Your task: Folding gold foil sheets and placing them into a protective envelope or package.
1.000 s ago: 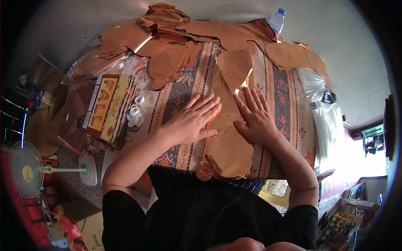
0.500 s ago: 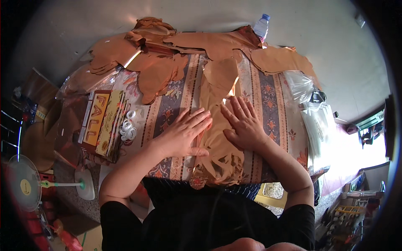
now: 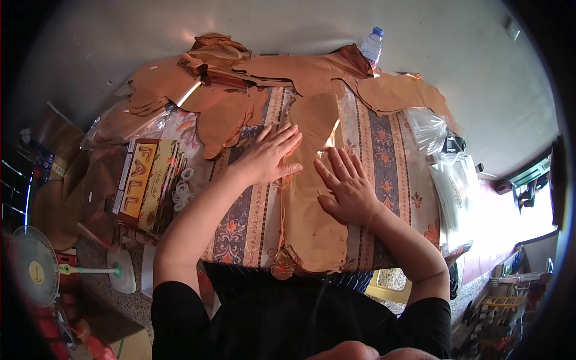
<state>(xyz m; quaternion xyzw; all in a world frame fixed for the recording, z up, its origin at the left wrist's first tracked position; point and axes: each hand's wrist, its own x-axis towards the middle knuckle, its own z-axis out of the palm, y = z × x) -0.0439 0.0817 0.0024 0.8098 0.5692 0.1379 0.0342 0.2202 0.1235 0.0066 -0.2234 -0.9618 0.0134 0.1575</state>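
Note:
A long, flat copper-gold foil balloon (image 3: 315, 243) lies lengthwise on the table in front of me. Its near end reaches the front edge, beside a small patterned tab (image 3: 283, 264). My left hand (image 3: 270, 156) rests along the balloon's left edge, fingers stretched and thumb out over the foil. Lower down on the right side, my right hand (image 3: 348, 191) lies palm down with spread fingers on its edge. Neither hand grips anything. Between the hands the foil looks mostly smooth, with a bright, shiny folded edge (image 3: 330, 139) above my right fingers.
More flat foil balloons (image 3: 288, 69) are heaped along the far edge, near a water bottle (image 3: 372, 47). Printed card packs (image 3: 143, 186) and white rings (image 3: 182, 195) sit left. Clear plastic bags (image 3: 450, 180) lie right on the patterned tablecloth (image 3: 384, 144). A fan (image 3: 35, 264) stands lower left.
My left hand has slid away from me along the balloon's left edge. The crumpled near part of the foil now lies flatter and wider. My right hand has shifted only slightly.

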